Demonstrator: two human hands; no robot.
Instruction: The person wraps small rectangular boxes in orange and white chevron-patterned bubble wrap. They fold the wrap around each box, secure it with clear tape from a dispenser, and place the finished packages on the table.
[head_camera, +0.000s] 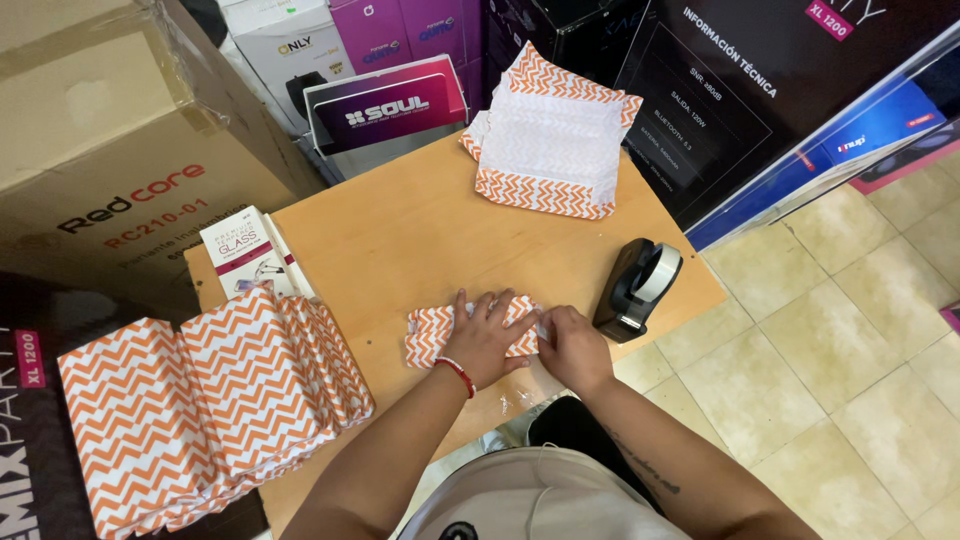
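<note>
A small flat packet wrapped in orange-and-white zigzag paper (428, 333) lies near the front edge of a light wooden table (400, 230). My left hand (487, 335) rests flat on top of it with the fingers spread; a red band is on that wrist. My right hand (572, 345) presses with closed fingers against the packet's right end, next to a black tape dispenser (636, 285) holding a roll of clear tape.
Several wrapped zigzag packets (215, 400) are piled at the left. Loose sheets of the same paper (548, 135) lie at the table's far side. A small white box (245, 255) stands at the left edge. Big cardboard and black cartons surround the table; tiled floor is at the right.
</note>
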